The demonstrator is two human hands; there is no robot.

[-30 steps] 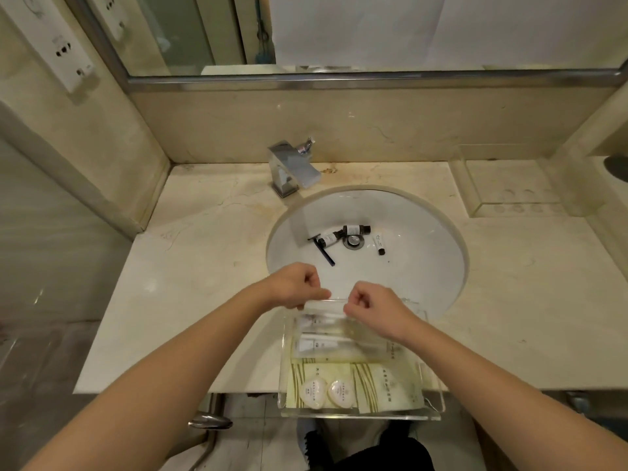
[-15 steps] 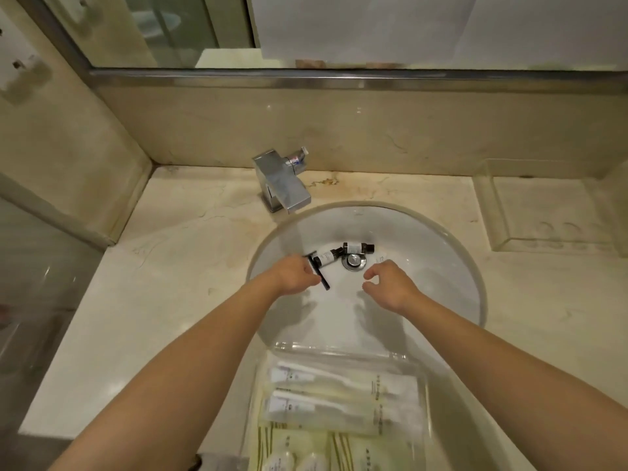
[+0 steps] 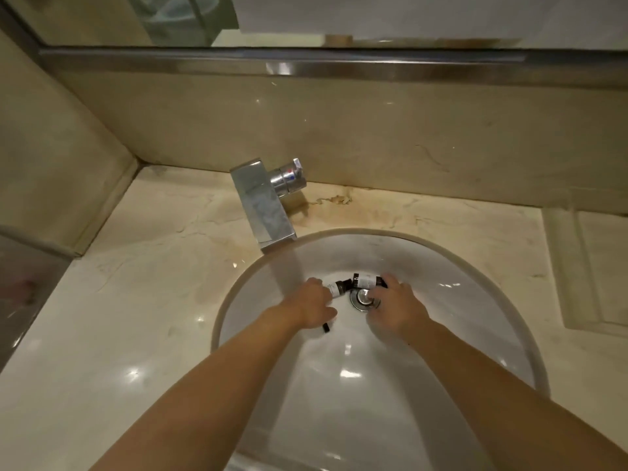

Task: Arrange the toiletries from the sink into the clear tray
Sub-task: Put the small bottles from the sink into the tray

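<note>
Two small dark bottles with white labels lie at the bottom of the white sink [image 3: 458, 334], beside the metal drain [image 3: 364, 298]. My left hand [image 3: 311, 305] is curled over a thin black stick [image 3: 326, 328], whose end pokes out under the palm, and its fingertips touch the left bottle [image 3: 337, 287]. My right hand [image 3: 396, 309] pinches the cap end of the right bottle [image 3: 364, 281] between finger and thumb. The clear tray with the sorted toiletries is out of view below the frame.
A square chrome faucet [image 3: 263, 205] overhangs the basin's back left rim. The marble counter [image 3: 136, 317] runs around the sink. An empty clear tray [image 3: 598, 266] sits on the counter at the right edge. A mirror and metal ledge run along the back wall.
Both hands have left the clear tray and reached forward into the basin to the bottles and the black stick. The view has moved forward, and the tray has dropped out of frame.
</note>
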